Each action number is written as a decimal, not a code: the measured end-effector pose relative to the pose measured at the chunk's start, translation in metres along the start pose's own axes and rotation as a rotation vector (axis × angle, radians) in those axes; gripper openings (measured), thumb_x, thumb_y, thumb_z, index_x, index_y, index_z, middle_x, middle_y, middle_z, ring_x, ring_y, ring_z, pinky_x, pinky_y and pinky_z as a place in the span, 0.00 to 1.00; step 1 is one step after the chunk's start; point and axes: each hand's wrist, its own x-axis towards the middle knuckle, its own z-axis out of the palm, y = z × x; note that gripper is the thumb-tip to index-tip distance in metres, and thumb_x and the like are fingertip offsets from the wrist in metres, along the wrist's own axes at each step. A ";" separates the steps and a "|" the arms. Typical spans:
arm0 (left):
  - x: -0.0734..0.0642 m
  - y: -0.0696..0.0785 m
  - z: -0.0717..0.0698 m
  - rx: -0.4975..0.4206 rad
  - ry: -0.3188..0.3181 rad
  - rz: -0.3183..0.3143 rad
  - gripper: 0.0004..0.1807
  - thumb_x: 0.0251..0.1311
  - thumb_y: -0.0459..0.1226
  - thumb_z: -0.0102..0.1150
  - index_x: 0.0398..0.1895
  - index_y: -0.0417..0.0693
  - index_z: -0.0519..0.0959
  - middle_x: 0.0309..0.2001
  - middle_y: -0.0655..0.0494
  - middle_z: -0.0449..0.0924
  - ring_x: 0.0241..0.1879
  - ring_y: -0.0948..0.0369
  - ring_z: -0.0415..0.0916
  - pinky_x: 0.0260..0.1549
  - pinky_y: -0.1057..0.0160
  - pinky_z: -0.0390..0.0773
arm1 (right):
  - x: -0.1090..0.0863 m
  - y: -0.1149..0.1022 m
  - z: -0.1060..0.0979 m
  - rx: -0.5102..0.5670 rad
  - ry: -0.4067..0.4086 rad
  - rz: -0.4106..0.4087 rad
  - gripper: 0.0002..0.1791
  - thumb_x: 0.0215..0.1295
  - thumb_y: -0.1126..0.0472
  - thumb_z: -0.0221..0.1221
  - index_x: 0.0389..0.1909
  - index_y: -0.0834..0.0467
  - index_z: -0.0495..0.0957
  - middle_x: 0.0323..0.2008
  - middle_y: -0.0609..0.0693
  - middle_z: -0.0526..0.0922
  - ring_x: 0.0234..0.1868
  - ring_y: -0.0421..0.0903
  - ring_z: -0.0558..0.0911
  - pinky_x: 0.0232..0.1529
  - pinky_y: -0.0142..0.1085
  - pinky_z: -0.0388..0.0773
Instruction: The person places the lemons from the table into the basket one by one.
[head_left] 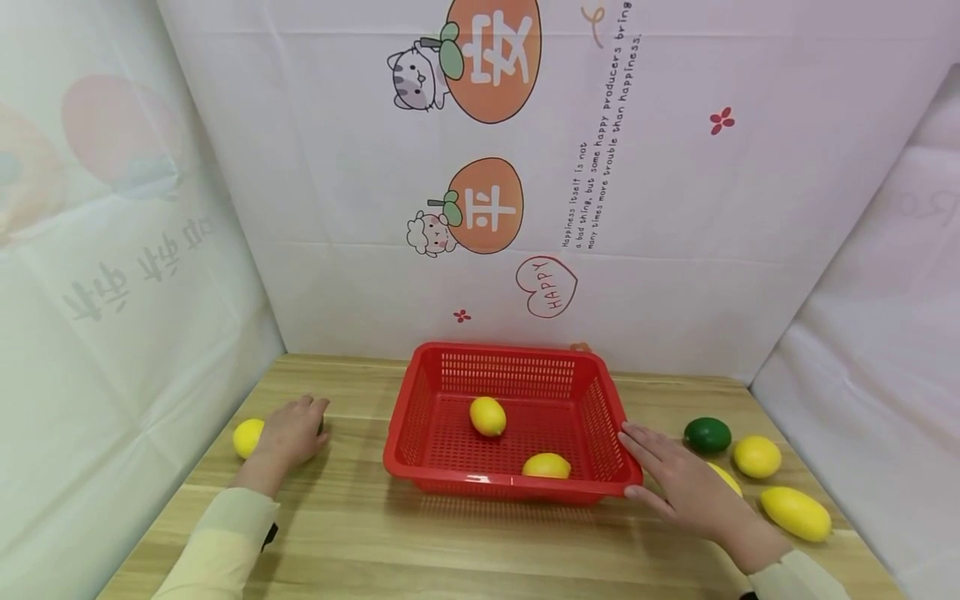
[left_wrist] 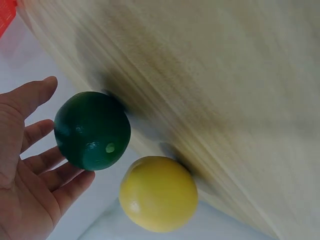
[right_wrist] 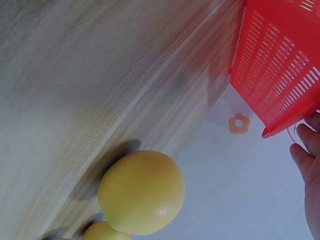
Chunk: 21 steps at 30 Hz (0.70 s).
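Over a green lime (left_wrist: 92,131) at the left, my left hand (head_left: 292,429) has its thumb and fingers spread around the fruit. In the left wrist view the thumb stands apart from the lime; whether the fingertips touch it I cannot tell. A yellow lemon (head_left: 247,437) lies just left of that hand. My right hand (head_left: 678,479) rests its straightened fingers on the right rim of a red plastic basket (head_left: 399,417). Inside the basket lie two lemons, one near the middle (head_left: 488,417) and another lemon (head_left: 547,466) by the front wall.
Right of my right hand lie another green lime (head_left: 707,435), a lemon (head_left: 757,457), a longer yellow fruit (head_left: 795,513) and a yellow fruit (head_left: 725,477) partly hidden by the hand. White printed cloth (head_left: 337,208) walls the wooden table (head_left: 345,542) at the back and sides.
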 end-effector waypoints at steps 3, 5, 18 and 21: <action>-0.001 0.001 0.000 -0.003 -0.029 -0.010 0.29 0.54 0.38 0.70 0.54 0.31 0.72 0.47 0.32 0.75 0.44 0.38 0.76 0.38 0.42 0.79 | 0.000 0.000 0.000 0.001 0.000 0.000 0.38 0.64 0.38 0.57 0.66 0.61 0.70 0.67 0.56 0.68 0.64 0.57 0.71 0.55 0.54 0.74; -0.001 0.001 0.000 -0.010 -0.040 -0.016 0.29 0.54 0.38 0.70 0.55 0.31 0.72 0.48 0.31 0.74 0.44 0.38 0.75 0.38 0.42 0.79 | 0.000 0.000 0.000 0.000 0.001 0.000 0.38 0.64 0.38 0.57 0.66 0.61 0.70 0.67 0.56 0.68 0.64 0.57 0.71 0.55 0.54 0.74; -0.002 -0.005 0.006 -0.004 -0.042 -0.005 0.26 0.52 0.36 0.71 0.50 0.30 0.73 0.42 0.36 0.75 0.42 0.40 0.75 0.38 0.42 0.78 | 0.000 -0.001 -0.001 0.006 0.000 0.003 0.38 0.64 0.38 0.57 0.66 0.61 0.70 0.67 0.56 0.68 0.64 0.57 0.71 0.55 0.54 0.74; -0.003 -0.006 0.008 0.004 -0.044 0.002 0.25 0.52 0.35 0.71 0.49 0.30 0.74 0.41 0.36 0.75 0.41 0.41 0.75 0.37 0.43 0.78 | 0.000 -0.001 -0.001 -0.001 0.003 0.005 0.39 0.64 0.37 0.57 0.66 0.61 0.71 0.67 0.56 0.68 0.64 0.56 0.71 0.56 0.53 0.74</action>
